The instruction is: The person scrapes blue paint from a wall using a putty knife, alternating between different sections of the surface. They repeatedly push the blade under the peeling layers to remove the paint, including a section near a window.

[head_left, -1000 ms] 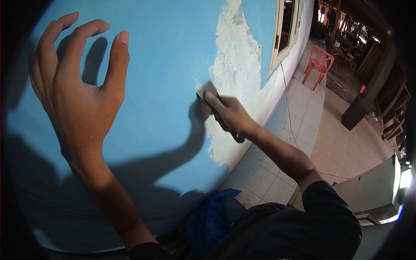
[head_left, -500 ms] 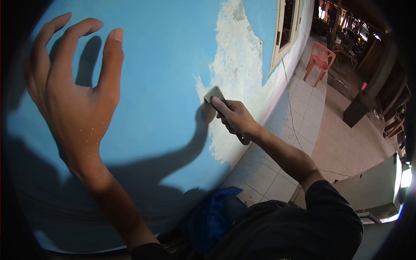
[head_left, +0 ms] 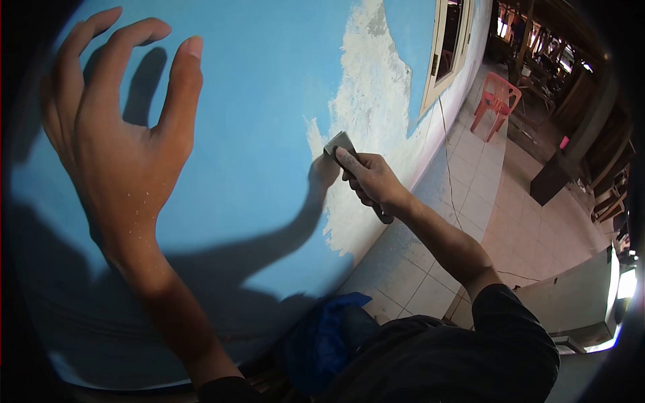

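Note:
My right hand point(head_left: 371, 179) is wrapped round the dark handle of a scraper point(head_left: 340, 142), thumb laid along it toward the flat metal blade. The blade is at the left edge of a bare, whitish patch point(head_left: 371, 87) where the paint is off the blue wall point(head_left: 262, 87). My left hand point(head_left: 121, 134) is raised at the left with fingers spread and curved, fingertips close to the wall and nothing in them. Small pale flecks dot its wrist. Shadows of both arms fall across the blue paint.
A framed window point(head_left: 443, 57) is set in the wall at upper right. A red plastic chair point(head_left: 496, 101) stands on the tiled floor point(head_left: 470, 161), and a thin cable point(head_left: 449, 168) runs down beside the wall. A dark post point(head_left: 554, 176) stands farther right. Blue cloth point(head_left: 316, 346) lies low by my body.
The scraper and my right hand have shifted slightly to the right in view, the blade now turned a little differently. My left hand stays spread by the wall; the view has shifted slightly.

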`<state>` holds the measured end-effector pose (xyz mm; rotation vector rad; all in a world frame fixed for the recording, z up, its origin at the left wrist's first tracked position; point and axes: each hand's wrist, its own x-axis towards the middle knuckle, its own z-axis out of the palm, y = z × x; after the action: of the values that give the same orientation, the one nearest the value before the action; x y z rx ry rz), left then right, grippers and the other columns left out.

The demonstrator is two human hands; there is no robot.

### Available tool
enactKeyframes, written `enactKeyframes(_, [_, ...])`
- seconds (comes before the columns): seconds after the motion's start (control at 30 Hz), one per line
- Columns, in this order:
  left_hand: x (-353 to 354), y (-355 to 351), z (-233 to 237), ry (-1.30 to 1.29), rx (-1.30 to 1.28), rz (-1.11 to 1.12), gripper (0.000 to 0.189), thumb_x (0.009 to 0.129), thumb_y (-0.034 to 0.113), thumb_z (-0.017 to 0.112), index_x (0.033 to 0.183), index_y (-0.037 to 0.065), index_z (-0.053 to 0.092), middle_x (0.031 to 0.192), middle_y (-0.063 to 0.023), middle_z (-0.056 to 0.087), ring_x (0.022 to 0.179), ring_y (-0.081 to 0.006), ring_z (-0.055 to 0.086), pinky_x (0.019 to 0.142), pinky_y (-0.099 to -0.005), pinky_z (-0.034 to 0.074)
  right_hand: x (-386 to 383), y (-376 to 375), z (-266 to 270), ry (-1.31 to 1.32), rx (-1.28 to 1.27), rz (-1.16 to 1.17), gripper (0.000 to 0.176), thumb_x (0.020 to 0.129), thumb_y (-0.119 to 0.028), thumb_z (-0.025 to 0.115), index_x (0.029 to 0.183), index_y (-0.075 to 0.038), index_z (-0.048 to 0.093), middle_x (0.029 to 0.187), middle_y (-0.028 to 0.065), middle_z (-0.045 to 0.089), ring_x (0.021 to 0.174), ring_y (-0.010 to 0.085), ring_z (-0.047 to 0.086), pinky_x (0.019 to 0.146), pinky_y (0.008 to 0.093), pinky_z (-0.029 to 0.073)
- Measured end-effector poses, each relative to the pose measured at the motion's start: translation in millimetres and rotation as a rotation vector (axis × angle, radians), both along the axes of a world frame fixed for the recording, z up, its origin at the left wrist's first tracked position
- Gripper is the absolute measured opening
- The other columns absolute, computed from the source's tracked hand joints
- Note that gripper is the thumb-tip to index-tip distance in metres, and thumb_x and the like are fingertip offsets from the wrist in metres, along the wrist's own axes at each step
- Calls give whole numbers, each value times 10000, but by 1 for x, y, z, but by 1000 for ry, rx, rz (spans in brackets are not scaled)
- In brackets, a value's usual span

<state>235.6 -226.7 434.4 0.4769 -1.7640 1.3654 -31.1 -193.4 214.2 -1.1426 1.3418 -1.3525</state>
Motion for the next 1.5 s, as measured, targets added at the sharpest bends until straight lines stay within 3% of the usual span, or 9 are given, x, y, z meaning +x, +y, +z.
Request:
enactKeyframes(0.17, [-1,-2,-1,-8,20,-29,204,865,258,764,1009,116,739,1194,-65,649,1163,-263,584,1007,-452,418,-3,2,21,40,-32,24,509,989,-533,553,785,-67,568,521,-79,416,378,4,350,330,194,296])
enactKeyframes(0.43, [-4,1,-2,-3,-8,1,201,872,265,758,1007,118,738,1156,-63,667,1167,-251,585,1001,-443,429,0,1,-9,-48,12,20,589,976,-563,553,816,0,611,571,-37,455,402,24,358,346,201,281])
enactKeyframes(0.57, [2,-4,3,-62,-17,-8,201,867,267,761,991,110,741,1131,-66,677,1143,-250,601,983,-429,449,6,-2,23,17,-62,-25,557,979,-546,561,795,-21,588,576,-43,449,403,16,343,344,202,271])
enactKeyframes(0.7, [5,-6,9,-112,-16,-30,199,865,263,761,989,109,743,1128,-71,677,1128,-254,609,969,-425,459,4,-1,25,-31,-43,13,548,977,-535,569,784,-22,582,584,-33,462,417,16,360,356,199,291])
enactKeyframes(0.83, [4,-1,5,-42,-11,-34,196,862,262,764,992,117,741,1159,-78,664,1118,-259,611,956,-425,462,7,-1,4,9,-21,-4,525,978,-575,541,792,-84,534,539,-94,392,388,-12,298,330,191,272])
enactKeyframes(1.03, [3,-7,3,-54,14,-110,210,854,273,773,1010,138,738,1187,-79,649,1122,-265,594,956,-416,455,7,-5,37,4,-72,7,515,978,-576,541,792,-96,533,531,-96,379,402,-8,312,333,194,277])
enactKeyframes(1.23, [3,2,-3,31,32,-33,219,856,285,773,1025,151,738,1219,-58,637,1130,-256,581,949,-406,455,8,3,7,-5,44,6,510,978,-575,541,785,-103,530,530,-96,374,399,-5,306,329,197,263])
enactKeyframes(1.4, [6,-6,1,-51,-13,-95,222,853,293,775,1029,163,738,1236,-45,627,1104,-252,574,934,-410,456,13,-3,47,8,-81,-15,507,983,-570,535,783,-104,522,520,-98,362,392,-8,281,335,194,245])
enactKeyframes(1.5, [8,-7,3,-55,-9,-104,226,852,295,776,1032,164,737,1239,-42,626,1103,-252,575,938,-414,455,13,-2,39,-12,-86,-3,502,983,-566,537,789,-104,520,520,-100,359,394,-10,283,336,194,247])
